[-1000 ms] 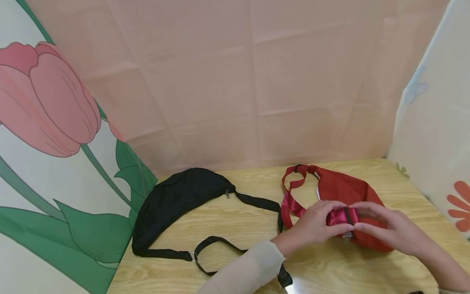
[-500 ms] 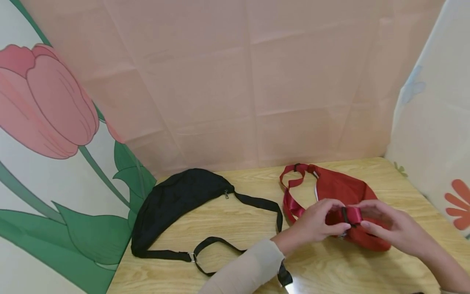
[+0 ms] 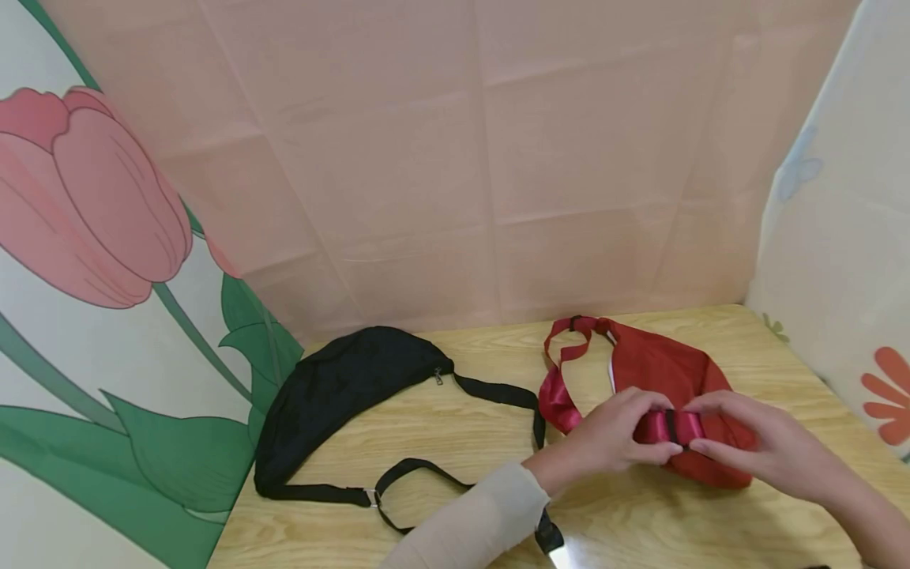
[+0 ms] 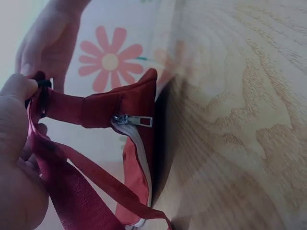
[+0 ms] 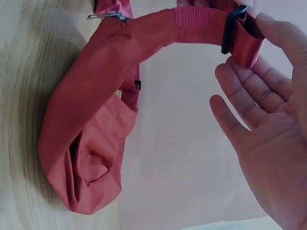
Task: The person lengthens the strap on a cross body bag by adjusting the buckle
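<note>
A red waist bag lies at the right of the table, its shiny strap looping out to the left. In front of the bag, my left hand pinches the strap beside a black slide buckle. From the other side, my right hand holds a short fold of strap between thumb and fingers, close to the buckle. The left wrist view shows my left thumb against the buckle and a zipper pull on the bag. Part of the strap is hidden behind my fingers.
A black waist bag lies at the left of the wooden table. Its black strap curls toward the front and passes under my left forearm. A pink cloth hangs behind the table.
The fold of strap at the buckle has shifted between my hands, and the buckle now sits midway between my fingertips. The strap's left loop bulges further left. The black bag stays put.
</note>
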{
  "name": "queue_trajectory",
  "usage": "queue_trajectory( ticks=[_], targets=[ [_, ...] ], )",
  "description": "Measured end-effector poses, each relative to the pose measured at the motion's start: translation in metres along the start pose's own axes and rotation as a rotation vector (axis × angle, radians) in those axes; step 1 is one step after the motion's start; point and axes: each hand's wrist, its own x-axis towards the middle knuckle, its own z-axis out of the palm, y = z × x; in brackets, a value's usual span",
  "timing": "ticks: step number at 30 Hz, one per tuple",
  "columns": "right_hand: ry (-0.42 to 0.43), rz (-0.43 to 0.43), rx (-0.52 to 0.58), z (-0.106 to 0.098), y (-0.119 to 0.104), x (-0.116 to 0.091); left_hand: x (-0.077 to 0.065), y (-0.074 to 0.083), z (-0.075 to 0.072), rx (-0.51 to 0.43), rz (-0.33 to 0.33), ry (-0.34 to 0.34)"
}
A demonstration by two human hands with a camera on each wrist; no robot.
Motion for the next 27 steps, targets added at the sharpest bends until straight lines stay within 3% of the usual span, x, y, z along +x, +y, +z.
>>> queue_trajectory(
  ticks=[4, 10, 17, 20, 27],
  targets=[
    [0.004, -0.028, -0.027, -0.003, 0.004, -0.003, 0.000, 0.004, -0.002, 0.068, -0.006, -0.017],
    [-0.006, 0.006, -0.036, -0.006, 0.006, -0.009, 0.000, 0.012, -0.004, 0.193, -0.021, -0.035],
    [-0.015, -0.046, -0.060, -0.007, -0.001, -0.004, 0.004, 0.020, -0.010, 0.219, -0.014, -0.090],
    [0.012, -0.077, -0.076, -0.010, 0.004, -0.005, 0.004, 0.021, -0.012, 0.239, -0.019, -0.077],
    [0.033, -0.057, -0.048, -0.016, 0.009, -0.011, 0.002, 0.017, -0.013, 0.291, -0.010, -0.039]
  ],
)
